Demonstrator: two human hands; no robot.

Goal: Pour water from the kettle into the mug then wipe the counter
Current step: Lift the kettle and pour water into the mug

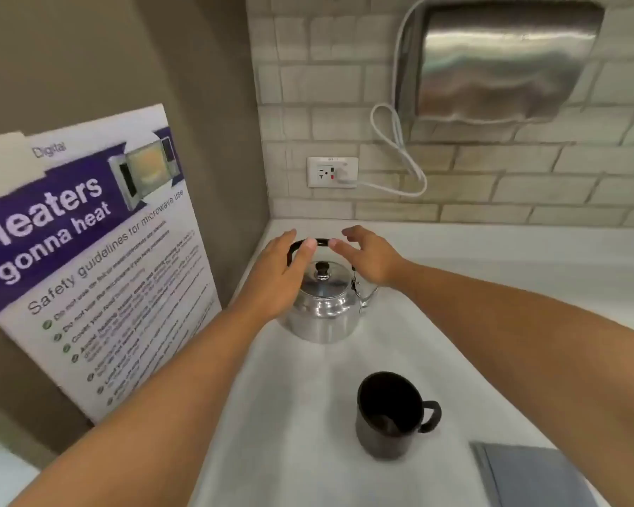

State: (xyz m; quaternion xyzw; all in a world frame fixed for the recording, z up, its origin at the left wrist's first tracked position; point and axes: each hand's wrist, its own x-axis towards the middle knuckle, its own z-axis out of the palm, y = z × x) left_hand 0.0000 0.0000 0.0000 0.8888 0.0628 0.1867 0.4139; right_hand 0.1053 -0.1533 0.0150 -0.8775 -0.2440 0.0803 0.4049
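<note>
Shiny metal kettle (321,305) stands on the white counter (282,397) near the back corner, its lid with a black knob in place and its black handle (308,245) arched upright over the top. Both hands reach to that handle. Left hand (284,274) comes in from the left with fingers spread and loose, thumb tip at the arch. Right hand (368,256) comes from the right, fingers curved but apart, fingertips at the arch too; whether either truly touches it is hard to say from this angle. Neither hand is closed around anything. Nearer the camera a black mug (390,415) stands upright and well apart from the kettle, handle pointing right. Just beside it, at the lower right, lies a folded grey cloth (535,477).
</note>
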